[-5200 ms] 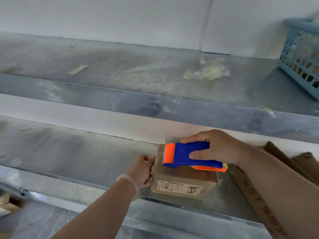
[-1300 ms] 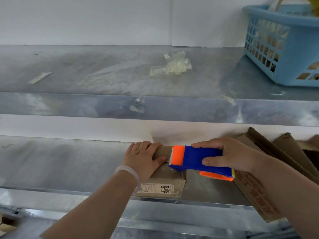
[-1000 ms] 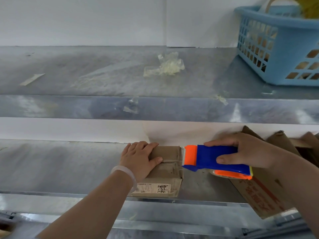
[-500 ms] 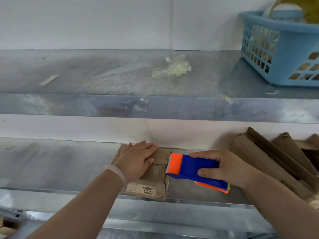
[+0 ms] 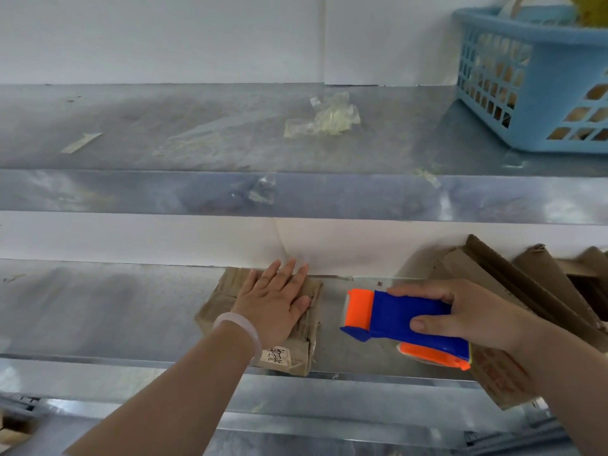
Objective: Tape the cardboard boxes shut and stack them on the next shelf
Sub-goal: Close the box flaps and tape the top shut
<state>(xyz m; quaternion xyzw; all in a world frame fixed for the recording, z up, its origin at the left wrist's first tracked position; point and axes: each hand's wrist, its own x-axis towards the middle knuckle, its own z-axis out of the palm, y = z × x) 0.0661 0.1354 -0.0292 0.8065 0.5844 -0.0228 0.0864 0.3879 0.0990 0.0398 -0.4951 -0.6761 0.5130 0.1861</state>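
Pressing flat on cardboard box [image 5: 223,301], left grip [image 5: 274,302] straight-fingered, right grip [image 5: 460,315] curled round tape dispenser [image 5: 398,319] just beside it

A white wall [image 5: 164,37] with one vertical seam backs two grey metal shelves under soft, even light. The upper shelf [image 5: 164,133] is scuffed and carries crumpled clear tape scraps [image 5: 324,118] and a blue plastic basket [image 5: 543,93] at its right end. The lower shelf [image 5: 98,311] is dull and smudged.
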